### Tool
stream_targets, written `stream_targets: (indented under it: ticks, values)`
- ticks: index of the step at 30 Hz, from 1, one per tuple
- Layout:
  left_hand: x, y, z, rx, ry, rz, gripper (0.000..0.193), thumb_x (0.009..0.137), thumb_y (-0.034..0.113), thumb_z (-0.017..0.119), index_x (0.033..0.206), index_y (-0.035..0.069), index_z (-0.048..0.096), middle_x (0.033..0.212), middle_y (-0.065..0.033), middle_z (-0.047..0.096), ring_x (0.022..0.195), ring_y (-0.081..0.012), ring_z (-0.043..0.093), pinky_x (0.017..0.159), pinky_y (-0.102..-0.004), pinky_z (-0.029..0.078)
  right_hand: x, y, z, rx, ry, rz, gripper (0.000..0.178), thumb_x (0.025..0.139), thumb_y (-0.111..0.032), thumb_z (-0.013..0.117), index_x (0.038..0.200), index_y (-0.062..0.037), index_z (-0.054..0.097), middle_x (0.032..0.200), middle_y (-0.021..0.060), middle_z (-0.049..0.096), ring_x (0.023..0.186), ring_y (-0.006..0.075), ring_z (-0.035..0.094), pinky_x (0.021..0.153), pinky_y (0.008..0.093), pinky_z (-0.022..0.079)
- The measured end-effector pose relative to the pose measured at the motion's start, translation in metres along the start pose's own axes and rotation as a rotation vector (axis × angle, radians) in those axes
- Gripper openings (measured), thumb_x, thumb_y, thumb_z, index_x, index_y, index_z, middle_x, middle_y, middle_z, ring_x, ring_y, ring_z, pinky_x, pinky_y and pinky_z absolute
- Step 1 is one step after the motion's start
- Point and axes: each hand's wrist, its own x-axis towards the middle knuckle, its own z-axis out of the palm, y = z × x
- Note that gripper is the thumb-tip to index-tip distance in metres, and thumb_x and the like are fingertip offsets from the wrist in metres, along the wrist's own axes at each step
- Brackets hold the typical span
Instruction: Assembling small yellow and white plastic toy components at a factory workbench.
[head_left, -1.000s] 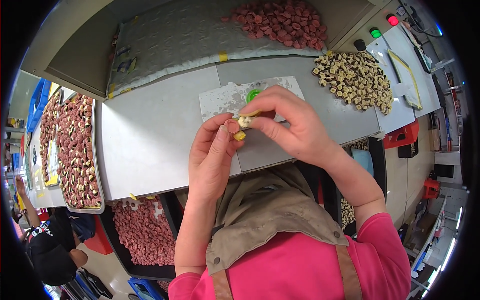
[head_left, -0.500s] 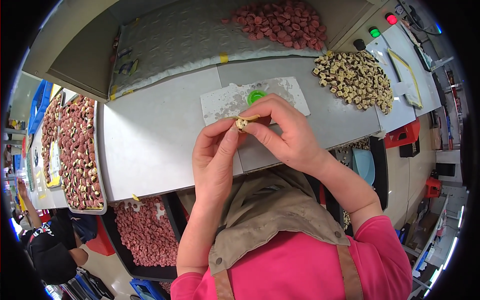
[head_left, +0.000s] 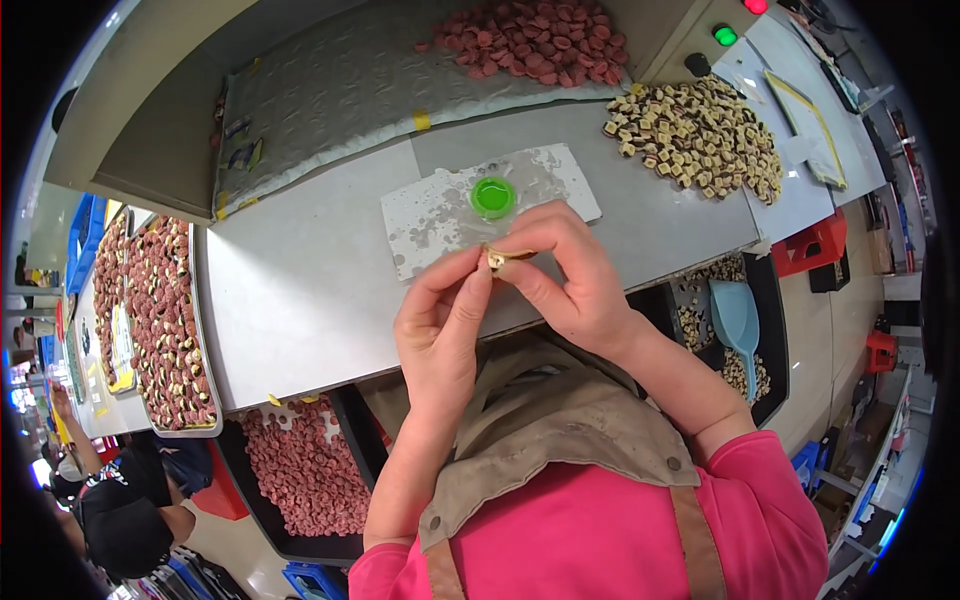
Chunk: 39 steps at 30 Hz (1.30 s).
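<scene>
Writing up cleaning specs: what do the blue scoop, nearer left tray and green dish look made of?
Blue scoop: likely plastic, smooth, evenly coloured. Nearer left tray: probably metal, its rim silvery and shiny. Green dish: perhaps glossy plastic, given bright highlights, though any liquid inside could cause them.

The left hand (head_left: 440,325) and right hand (head_left: 568,280), their fingertips apart a second ago, now meet at one pale piece (head_left: 496,261). The pink cup and yellow bit that showed at the left fingertips can no longer be seen. The green dish (head_left: 493,198), earlier partly covered, shows whole. The view has shifted, and the blue scoop (head_left: 734,315) now shows its handle.
</scene>
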Motion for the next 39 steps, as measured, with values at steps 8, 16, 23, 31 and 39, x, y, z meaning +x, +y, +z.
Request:
stream_targets:
  ticks: [8,16,23,31,39]
  values:
    - [0.007,0.002,0.032,-0.193,-0.237,-0.297,0.055,0.090,0.006,0.061,0.136,0.004,0.032,0.109,-0.0110,0.060,0.100,-0.0164,0.060,0.091,-0.0301,0.049,-0.025,0.012,-0.043,0.184,-0.030,0.088,0.032,0.081,-0.019,0.071,0.109,-0.0054,0.063,0.109,0.0086,0.053,0.102,0.0206,0.052,0.088,0.0315,0.042]
    - [0.015,-0.009,0.046,-0.186,-0.229,-0.415,0.058,0.090,0.007,0.061,0.138,0.004,0.029,0.110,-0.0100,0.060,0.103,-0.0154,0.058,0.092,-0.0302,0.047,-0.033,0.027,-0.058,0.228,-0.030,0.153,0.029,0.078,-0.018,0.075,0.102,-0.0060,0.065,0.105,0.0075,0.056,0.097,0.0202,0.054,0.086,0.0303,0.043]
    - [0.022,-0.013,0.047,-0.155,-0.267,-0.520,0.053,0.090,0.007,0.061,0.136,0.003,0.034,0.111,-0.0089,0.060,0.104,-0.0154,0.057,0.093,-0.0299,0.045,-0.035,0.034,-0.063,0.231,-0.014,0.069,0.025,0.077,-0.015,0.074,0.099,-0.0065,0.066,0.098,0.0066,0.059,0.093,0.0202,0.056,0.081,0.0295,0.046]
    - [0.015,0.008,0.049,-0.101,-0.196,-0.489,0.044,0.091,0.009,0.059,0.130,0.001,0.040,0.109,-0.0104,0.059,0.101,-0.0176,0.058,0.090,-0.0313,0.047,-0.032,0.025,-0.054,0.076,-0.011,-0.007,0.027,0.078,-0.013,0.073,0.103,-0.0055,0.065,0.098,0.0072,0.060,0.092,0.0214,0.057,0.079,0.0294,0.047]
    - [0.057,0.080,-0.108,1.457,0.276,0.362,0.019,0.092,0.010,0.055,0.110,0.003,0.059,0.112,-0.0117,0.058,0.091,-0.0212,0.059,0.080,-0.0312,0.047,-0.036,0.034,-0.113,-0.414,0.165,0.144,0.030,0.082,-0.010,0.067,0.110,-0.0053,0.061,0.105,0.0117,0.056,0.094,0.0268,0.056,0.079,0.0328,0.047]
